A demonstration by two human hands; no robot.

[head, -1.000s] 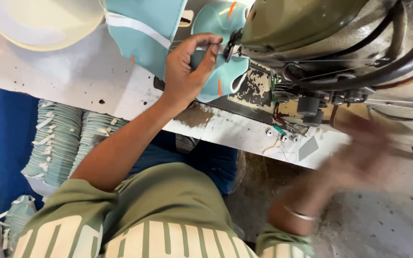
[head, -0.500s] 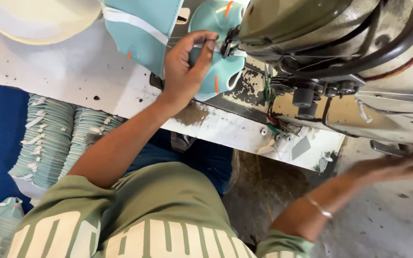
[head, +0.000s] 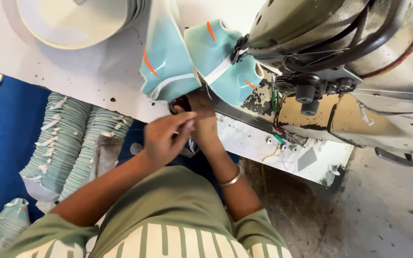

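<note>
Left hand sits at the table edge, fingers curled shut and pinched toward the right hand, though what it pinches is too small to tell, maybe thread or a scrap of the fabric. Right hand is just beside it, touching, reaching up under the teal pieces; a dark scissor loop shows right above its knuckles, so it looks closed around small scissors, but the grip itself is hidden and I can't confirm. Bangle is on the right wrist. Two teal fabric pieces with orange marks and white tape hang just above both hands: one off the table edge above the left hand, the other up and right of it, running under the sewing machine head, white tape going into the presser area. Judgement: the seam on the piece at the machine looks sewn, since tape is stitched along both, and the hands seem to be at a trimming or thread-cutting step below the work; the pieces look joined and not yet separated or set aside. Stacks of finished-looking teal pieces lie well left of and below the left hand, over blue flooring, so a good share of the batch appears done. White disc sits far above the left hand on the table.
</note>
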